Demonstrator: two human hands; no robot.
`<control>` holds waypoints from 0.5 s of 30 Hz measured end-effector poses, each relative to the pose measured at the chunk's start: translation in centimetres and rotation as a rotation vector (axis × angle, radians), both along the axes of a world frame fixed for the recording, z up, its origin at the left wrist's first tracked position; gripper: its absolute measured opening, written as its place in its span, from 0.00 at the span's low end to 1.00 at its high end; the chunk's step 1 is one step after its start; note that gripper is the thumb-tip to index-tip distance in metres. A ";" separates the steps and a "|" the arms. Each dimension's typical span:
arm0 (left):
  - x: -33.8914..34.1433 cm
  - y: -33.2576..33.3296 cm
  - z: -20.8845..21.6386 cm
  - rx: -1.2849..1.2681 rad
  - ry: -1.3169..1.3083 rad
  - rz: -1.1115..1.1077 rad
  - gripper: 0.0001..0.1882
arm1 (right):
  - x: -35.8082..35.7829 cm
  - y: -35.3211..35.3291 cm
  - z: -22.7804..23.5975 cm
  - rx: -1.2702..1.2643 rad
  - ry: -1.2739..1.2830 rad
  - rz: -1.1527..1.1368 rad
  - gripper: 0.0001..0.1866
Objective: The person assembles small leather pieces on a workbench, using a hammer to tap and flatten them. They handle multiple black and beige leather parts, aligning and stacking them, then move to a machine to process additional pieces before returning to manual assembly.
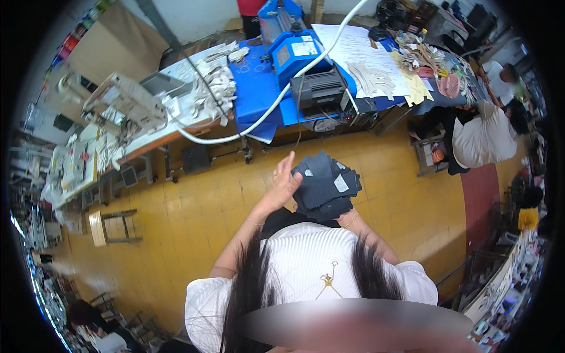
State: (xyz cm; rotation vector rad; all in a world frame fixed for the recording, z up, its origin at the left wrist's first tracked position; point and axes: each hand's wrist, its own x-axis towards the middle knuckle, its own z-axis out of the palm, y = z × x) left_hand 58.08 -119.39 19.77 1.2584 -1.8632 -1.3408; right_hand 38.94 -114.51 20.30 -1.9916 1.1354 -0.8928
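A messy stack of dark, flat fabric pieces [321, 191] is in front of my body at waist height, with a few small whitish patches on it. My right hand [346, 216] bears the stack from below on its right side; its fingers are hidden beneath the pieces. At the stack's left edge, my left hand [283, 183] is upright with its fingers stretched out, the thumb side against the pieces.
Ahead, a blue machine [303, 56] with a black motor stands on a long table, a white hose arching before it. Pale gloves [212, 88] and a sewing machine [126, 106] are left. A wooden stool [112, 227] stands on yellow tiles. A seated person [479, 138] works at right.
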 end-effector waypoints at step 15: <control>8.0 -40.9 -9.5 0.924 0.733 0.481 0.45 | 7.4 -16.5 -1.5 0.610 -2.072 0.203 0.31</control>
